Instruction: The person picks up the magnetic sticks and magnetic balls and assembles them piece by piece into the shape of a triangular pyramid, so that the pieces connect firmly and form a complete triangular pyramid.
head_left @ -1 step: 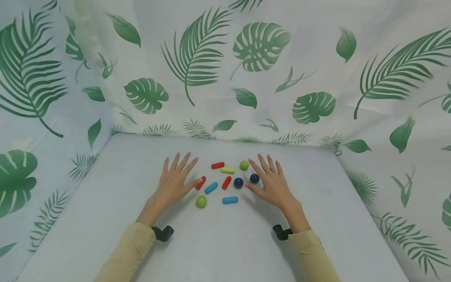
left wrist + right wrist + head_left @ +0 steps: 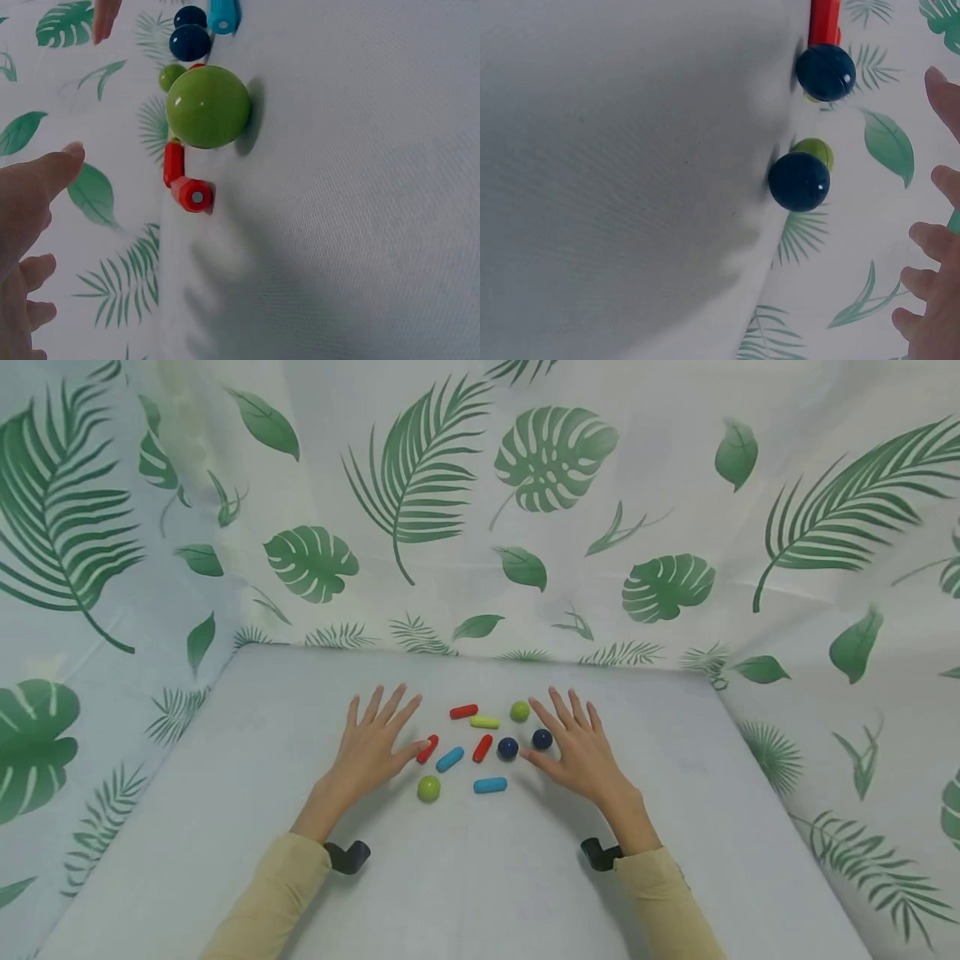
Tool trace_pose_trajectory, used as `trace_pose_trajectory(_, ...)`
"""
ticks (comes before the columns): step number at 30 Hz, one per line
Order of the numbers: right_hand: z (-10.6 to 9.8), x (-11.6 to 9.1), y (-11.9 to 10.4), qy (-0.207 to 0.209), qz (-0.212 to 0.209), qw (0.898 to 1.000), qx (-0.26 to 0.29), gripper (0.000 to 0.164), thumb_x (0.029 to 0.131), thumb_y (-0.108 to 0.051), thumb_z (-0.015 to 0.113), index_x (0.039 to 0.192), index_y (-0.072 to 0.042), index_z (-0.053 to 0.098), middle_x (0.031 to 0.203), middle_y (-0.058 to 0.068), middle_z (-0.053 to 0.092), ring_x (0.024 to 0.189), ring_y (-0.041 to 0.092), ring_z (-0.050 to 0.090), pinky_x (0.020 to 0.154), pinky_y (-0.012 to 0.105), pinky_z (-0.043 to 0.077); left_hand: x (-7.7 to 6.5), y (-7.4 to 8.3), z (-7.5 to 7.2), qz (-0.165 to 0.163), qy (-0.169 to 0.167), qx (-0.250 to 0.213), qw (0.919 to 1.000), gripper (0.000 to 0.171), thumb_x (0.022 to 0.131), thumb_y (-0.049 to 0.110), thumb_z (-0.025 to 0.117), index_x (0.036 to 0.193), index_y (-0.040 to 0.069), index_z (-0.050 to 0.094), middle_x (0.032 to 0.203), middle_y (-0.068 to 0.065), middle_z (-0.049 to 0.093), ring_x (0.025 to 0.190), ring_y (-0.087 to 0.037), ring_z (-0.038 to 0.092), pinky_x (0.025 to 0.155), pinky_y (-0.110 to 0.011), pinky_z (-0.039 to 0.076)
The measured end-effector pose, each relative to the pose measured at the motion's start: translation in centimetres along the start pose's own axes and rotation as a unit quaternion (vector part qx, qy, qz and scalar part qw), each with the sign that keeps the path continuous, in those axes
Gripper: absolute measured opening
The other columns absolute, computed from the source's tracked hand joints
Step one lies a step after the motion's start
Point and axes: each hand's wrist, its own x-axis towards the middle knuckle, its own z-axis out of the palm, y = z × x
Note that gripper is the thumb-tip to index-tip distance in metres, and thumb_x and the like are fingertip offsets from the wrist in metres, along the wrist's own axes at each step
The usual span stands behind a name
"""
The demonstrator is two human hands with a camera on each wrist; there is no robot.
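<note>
Stick (image 2: pixel 426 754), leftmost red, lies at three o'clock from the nearer left hand (image 2: pixel 369 750), axis seven-to-one, and I see that hand's fingers spread apart.

counter (image 2: pixel 465 885) between sleeves (image 2: pixel 273 889): free lane | left hand (image 2: pixel 369 750) inward: red stick (image 2: pixel 425 754) obstructs | right hand (image 2: pixel 577 753) inward: two navy balls (image 2: pixel 507 749) obstruct | far edge: leaf-print curtain (image 2: pixel 450 585)

— What lies foremost on the smooth white tabletop (image 2: pixel 465 885)?
— A shiny light-green ball (image 2: pixel 429 789), and to its right a light-blue cylinder (image 2: pixel 491 786).
— And behind these?
— From left: a red cylinder (image 2: pixel 425 754), second light-blue cylinder (image 2: pixel 450 760), second red cylinder (image 2: pixel 482 748), dark-blue ball (image 2: pixel 507 749), second dark-blue ball (image 2: pixel 542 739).
— Farthest back?
— Third red cylinder (image 2: pixel 463 712), yellow cylinder (image 2: pixel 484 722) before its right end, second light-green ball (image 2: pixel 520 712) rightmost.
</note>
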Motion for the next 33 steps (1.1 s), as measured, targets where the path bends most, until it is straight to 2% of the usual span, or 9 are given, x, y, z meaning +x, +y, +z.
trace_pose_trajectory(7, -0.3, 0.5, 0.0, 0.004, -0.004, 1.0, 0.001, 0.084, 0.089, -0.051, 0.075, 0.158, -0.017, 0.042, 0.166, 0.021, 0.03, 0.155, 0.048, 0.018, 0.123, 0.068, 0.012, 0.2, -0.2, -0.3, -0.001, -0.003, 0.002, 1.0, 0.076, 0.097, 0.048, 0.067, 0.161, 0.02, 0.037, 0.17, -0.012, 0.025, 0.157, -0.043, 0.016, 0.122, -0.07, 0.006)
trace_pose_trajectory(10, -0.2, 0.6, 0.1, 0.012, -0.006, 1.0, -0.001, 0.079, 0.09, -0.047, 0.076, 0.155, -0.013, 0.046, 0.163, 0.024, 0.035, 0.153, 0.049, 0.022, 0.122, 0.068, 0.014, 0.3, -0.2, -0.3, 0.009, 0.001, 0.004, 1.0, 0.073, 0.097, 0.046, 0.067, 0.159, 0.018, 0.04, 0.169, -0.013, 0.028, 0.156, -0.043, 0.018, 0.122, -0.07, 0.007)
trace_pose_trajectory(13, -0.1, 0.8, 0.3, 0.03, -0.01, 0.999, 0.008, 0.072, 0.09, -0.04, 0.078, 0.15, -0.009, 0.052, 0.157, 0.026, 0.043, 0.15, 0.049, 0.031, 0.12, 0.068, 0.022, 0.5, 0.0, -0.3, 0.022, 0.005, -0.008, 0.9997, 0.071, 0.098, 0.045, 0.067, 0.158, 0.017, 0.042, 0.167, -0.012, 0.031, 0.156, -0.042, 0.021, 0.122, -0.07, 0.008)
trace_pose_trajectory(17, -0.1, 0.8, 0.3, 0.056, -0.012, 0.996, 0.066, 0.058, 0.089, -0.03, 0.082, 0.137, -0.006, 0.062, 0.145, 0.023, 0.057, 0.136, 0.046, 0.047, 0.11, 0.065, 0.036, 0.3, 0.6, 0.0, 0.03, -0.002, -0.071, 0.9971, 0.069, 0.097, 0.042, 0.07, 0.154, 0.013, 0.047, 0.162, -0.012, 0.041, 0.154, -0.039, 0.029, 0.121, -0.069, 0.016)
trace_pose_trajectory(20, 0.0, 0.5, -0.1, 0.052, -0.006, 0.99, 0.133, 0.045, 0.089, -0.023, 0.082, 0.129, -0.008, 0.068, 0.136, 0.016, 0.064, 0.127, 0.038, 0.055, 0.105, 0.059, 0.044, -0.5, 1.3, 0.2, 0.005, -0.04, -0.156, 0.9869, 0.067, 0.094, 0.038, 0.075, 0.15, 0.012, 0.051, 0.155, -0.011, 0.05, 0.149, -0.036, 0.038, 0.12, -0.064, 0.027)
trace_pose_trajectory(23, 0.3, -0.1, -0.6, 0.023, -0.006, 0.981, 0.194, 0.037, 0.09, -0.016, 0.081, 0.124, -0.009, 0.07, 0.128, 0.01, 0.068, 0.12, 0.033, 0.061, 0.101, 0.055, 0.051, -1.5, 1.9, 0.6, -0.029, -0.087, -0.232, 0.9684, 0.062, 0.091, 0.032, 0.079, 0.145, 0.012, 0.057, 0.146, -0.009, 0.058, 0.139, -0.032, 0.049, 0.114, -0.057, 0.041)
trace_pose_trajectory(26, 0.5, -0.6, -1.4, -0.012, -0.026, 0.972, 0.233, 0.032, 0.09, -0.01, 0.079, 0.121, -0.009, 0.071, 0.122, 0.006, 0.071, 0.113, 0.03, 0.066, 0.095, 0.051, 0.057, -2.3, 2.4, 1.1, -0.042, -0.112, -0.266, 0.9565, 0.057, 0.089, 0.027, 0.081, 0.14, 0.01, 0.061, 0.135, -0.009, 0.062, 0.124, -0.029, 0.057, 0.103, -0.05, 0.052)
trace_pose_trajectory(29, 0.7, -0.7, -2.2, -0.055, -0.06, 0.965, 0.248, 0.03, 0.09, -0.007, 0.078, 0.12, -0.007, 0.071, 0.118, 0.006, 0.073, 0.109, 0.028, 0.068, 0.092, 0.047, 0.059, -2.8, 2.7, 1.5, -0.032, -0.113, -0.264, 0.9574, 0.051, 0.088, 0.021, 0.082, 0.134, 0.008, 0.065, 0.125, -0.009, 0.064, 0.11, -0.026, 0.061, 0.089, -0.042, 0.058)
trace_pose_trajectory(33, 1.0, -0.6, -3.4, -0.111, -0.08, 0.968, 0.21, 0.029, 0.092, -0.011, 0.077, 0.12, -0.009, 0.072, 0.118, 0.004, 0.073, 0.112, 0.024, 0.067, 0.096, 0.043, 0.058, -3.0, 2.8, 1.8, -0.006, -0.112, -0.241, 0.9641, 0.044, 0.087, 0.013, 0.082, 0.129, 0.006, 0.069, 0.116, -0.009, 0.065, 0.103, -0.023, 0.063, 0.083, -0.036, 0.059)
